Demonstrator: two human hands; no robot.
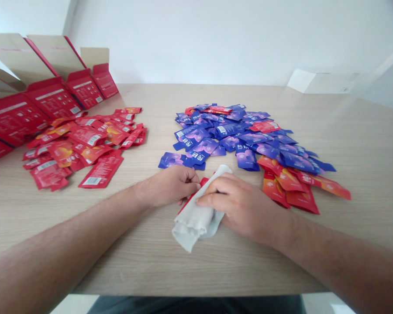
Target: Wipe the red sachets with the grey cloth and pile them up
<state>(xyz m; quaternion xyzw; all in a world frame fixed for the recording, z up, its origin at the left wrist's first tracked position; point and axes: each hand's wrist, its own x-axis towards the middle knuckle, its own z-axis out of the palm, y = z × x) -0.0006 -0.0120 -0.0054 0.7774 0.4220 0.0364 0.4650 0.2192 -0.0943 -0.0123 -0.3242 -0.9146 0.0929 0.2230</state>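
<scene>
Over the pale wood-grain table (353,174), the head view looked down on both forearms reaching in from the near edge. At the middle of the near side lay a white ribbed cloth (194,220), folded around a red sachet (204,180), of which only a thin red edge showed along the cloth's upper left side. The left hand (170,186) was curled narrow, its fingers (190,176) bunched at the cloth's top edge beside that red strip. The right hand (244,207) lay over the cloth, its fingers (216,194) close together and pressing the fabric down, their tips just beside the left fingers.

Just beyond the hands spread a heap of blue-purple sachets (236,135), its nearest ones close to the left hand. Red-orange sachets (290,185) overlapped its right edge, near the right hand. Well to the left lay a loose pile of red sachets (85,144), barcodes showing on several. Behind that pile stood open red cartons (52,100) with tan inner flaps, at the table's far left corner.
</scene>
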